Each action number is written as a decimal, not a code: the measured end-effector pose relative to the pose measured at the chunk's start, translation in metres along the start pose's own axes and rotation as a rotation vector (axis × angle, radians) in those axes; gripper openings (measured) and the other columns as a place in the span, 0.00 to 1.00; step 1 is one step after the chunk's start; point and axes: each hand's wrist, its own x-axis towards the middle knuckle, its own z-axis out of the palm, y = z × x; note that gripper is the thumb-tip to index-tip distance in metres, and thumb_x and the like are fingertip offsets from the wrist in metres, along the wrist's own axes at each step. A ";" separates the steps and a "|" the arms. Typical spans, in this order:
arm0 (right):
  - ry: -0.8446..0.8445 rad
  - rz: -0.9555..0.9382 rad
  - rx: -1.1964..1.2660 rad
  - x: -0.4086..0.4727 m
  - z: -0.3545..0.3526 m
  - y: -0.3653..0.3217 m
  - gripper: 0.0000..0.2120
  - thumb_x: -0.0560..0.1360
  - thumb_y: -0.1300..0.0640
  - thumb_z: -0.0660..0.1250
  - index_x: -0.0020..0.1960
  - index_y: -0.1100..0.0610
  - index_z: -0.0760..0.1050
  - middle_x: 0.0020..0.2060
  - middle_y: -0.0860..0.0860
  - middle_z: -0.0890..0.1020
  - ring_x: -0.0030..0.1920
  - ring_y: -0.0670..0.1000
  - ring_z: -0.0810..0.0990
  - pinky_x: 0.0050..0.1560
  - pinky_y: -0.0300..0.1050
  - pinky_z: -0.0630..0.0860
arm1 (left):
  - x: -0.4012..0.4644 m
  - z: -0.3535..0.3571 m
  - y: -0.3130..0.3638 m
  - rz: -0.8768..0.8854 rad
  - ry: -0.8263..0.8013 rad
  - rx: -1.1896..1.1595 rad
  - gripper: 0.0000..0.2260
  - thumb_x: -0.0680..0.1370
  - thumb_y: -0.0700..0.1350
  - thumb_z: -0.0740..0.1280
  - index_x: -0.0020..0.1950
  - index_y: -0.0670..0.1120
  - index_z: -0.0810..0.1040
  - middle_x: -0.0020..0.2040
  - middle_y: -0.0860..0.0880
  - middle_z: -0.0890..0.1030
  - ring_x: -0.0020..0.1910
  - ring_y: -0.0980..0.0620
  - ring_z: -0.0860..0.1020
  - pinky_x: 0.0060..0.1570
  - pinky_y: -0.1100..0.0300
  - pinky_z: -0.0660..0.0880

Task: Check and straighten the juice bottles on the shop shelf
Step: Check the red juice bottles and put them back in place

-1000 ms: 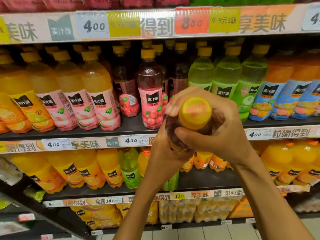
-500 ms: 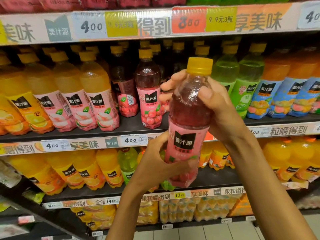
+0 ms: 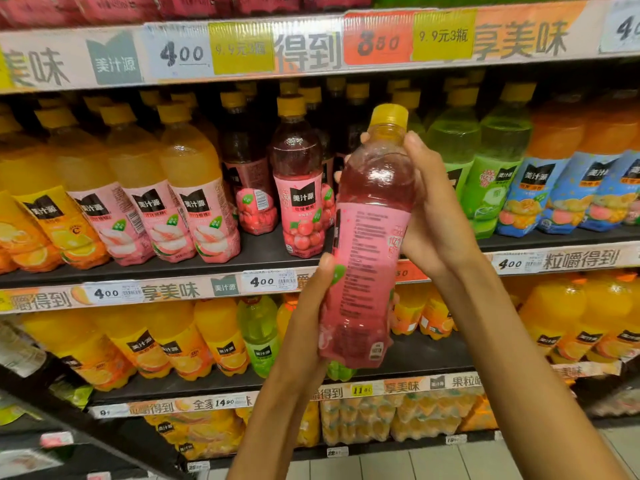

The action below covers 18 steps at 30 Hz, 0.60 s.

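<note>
Turned label-back toward view, red juice bottle (image 3: 367, 237) stays upright, gripped by both hands' curled fingers (image 3: 414, 147).

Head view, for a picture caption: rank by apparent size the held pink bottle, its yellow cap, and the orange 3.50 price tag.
1. Held pink bottle, though nearness to the camera enlarges it.
2. Orange 3.50 price tag.
3. Yellow cap.

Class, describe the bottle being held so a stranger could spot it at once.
Find the shelf rail with the 4.00 tags. In front of it, the left hand and right hand grip a pink bottle. Unlike shelved neighbours, its label shows small print.
</note>
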 end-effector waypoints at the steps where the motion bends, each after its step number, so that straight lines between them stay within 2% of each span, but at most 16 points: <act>1: -0.025 0.042 0.016 0.001 0.000 0.001 0.20 0.76 0.47 0.58 0.58 0.61 0.75 0.50 0.57 0.82 0.54 0.57 0.80 0.63 0.58 0.73 | 0.000 0.001 0.000 -0.037 -0.064 -0.086 0.27 0.73 0.65 0.62 0.56 0.44 0.81 0.45 0.41 0.83 0.39 0.46 0.82 0.39 0.54 0.79; 3: -0.044 0.074 0.002 0.002 0.001 0.001 0.21 0.75 0.46 0.57 0.57 0.61 0.75 0.46 0.56 0.83 0.48 0.55 0.82 0.57 0.55 0.76 | 0.001 0.002 -0.004 -0.059 -0.071 -0.060 0.29 0.74 0.66 0.61 0.58 0.43 0.81 0.47 0.40 0.83 0.41 0.45 0.82 0.43 0.52 0.79; 6: 0.043 0.004 -0.129 0.003 0.002 -0.004 0.16 0.76 0.48 0.61 0.50 0.61 0.78 0.45 0.55 0.83 0.47 0.54 0.81 0.54 0.51 0.77 | 0.007 -0.002 -0.008 -0.007 0.159 0.289 0.32 0.75 0.69 0.55 0.57 0.44 0.81 0.49 0.43 0.84 0.48 0.45 0.83 0.53 0.49 0.77; 8: 0.082 -0.065 -0.263 0.003 0.003 -0.008 0.12 0.78 0.51 0.63 0.49 0.60 0.78 0.43 0.55 0.81 0.45 0.50 0.80 0.49 0.45 0.77 | 0.011 0.000 -0.006 0.058 0.223 0.373 0.30 0.76 0.66 0.59 0.58 0.41 0.78 0.45 0.47 0.84 0.45 0.49 0.82 0.47 0.56 0.77; 10: 0.094 -0.079 -0.362 0.005 0.003 -0.009 0.12 0.79 0.51 0.63 0.51 0.60 0.76 0.40 0.52 0.80 0.40 0.45 0.79 0.43 0.38 0.77 | 0.014 0.008 -0.004 0.111 0.239 0.379 0.22 0.75 0.58 0.64 0.54 0.39 0.76 0.37 0.50 0.82 0.34 0.54 0.80 0.33 0.62 0.76; 12: 0.070 -0.040 -0.380 0.009 0.002 -0.010 0.15 0.80 0.49 0.61 0.52 0.60 0.77 0.39 0.50 0.82 0.40 0.45 0.81 0.42 0.37 0.77 | 0.014 0.017 -0.005 0.119 0.231 0.292 0.17 0.73 0.51 0.66 0.50 0.37 0.74 0.31 0.49 0.79 0.25 0.53 0.76 0.24 0.64 0.72; 14: 0.040 0.002 -0.379 0.012 0.000 -0.011 0.16 0.80 0.49 0.60 0.54 0.61 0.78 0.41 0.50 0.84 0.43 0.46 0.82 0.45 0.38 0.77 | 0.011 0.021 -0.004 0.080 0.216 0.202 0.18 0.73 0.52 0.66 0.48 0.36 0.75 0.29 0.47 0.77 0.23 0.52 0.74 0.23 0.65 0.71; 15: 0.031 0.012 -0.369 0.013 -0.002 -0.009 0.14 0.80 0.50 0.61 0.54 0.60 0.78 0.42 0.50 0.84 0.44 0.46 0.82 0.46 0.38 0.77 | 0.010 0.021 -0.002 0.058 0.212 0.189 0.17 0.73 0.54 0.65 0.45 0.39 0.78 0.29 0.46 0.77 0.24 0.51 0.74 0.24 0.64 0.72; 17: 0.030 0.037 -0.278 0.015 -0.006 -0.004 0.09 0.78 0.53 0.65 0.52 0.58 0.77 0.41 0.50 0.83 0.43 0.47 0.82 0.48 0.41 0.79 | 0.006 0.020 0.001 0.017 0.190 0.152 0.17 0.73 0.58 0.63 0.40 0.45 0.82 0.32 0.43 0.80 0.29 0.48 0.78 0.28 0.61 0.76; 18: 0.027 0.068 -0.196 0.015 -0.007 -0.001 0.08 0.77 0.53 0.66 0.50 0.58 0.77 0.41 0.52 0.83 0.43 0.49 0.82 0.49 0.45 0.79 | 0.005 0.020 0.003 0.005 0.187 0.153 0.19 0.72 0.59 0.62 0.41 0.46 0.83 0.36 0.40 0.82 0.34 0.45 0.80 0.32 0.57 0.79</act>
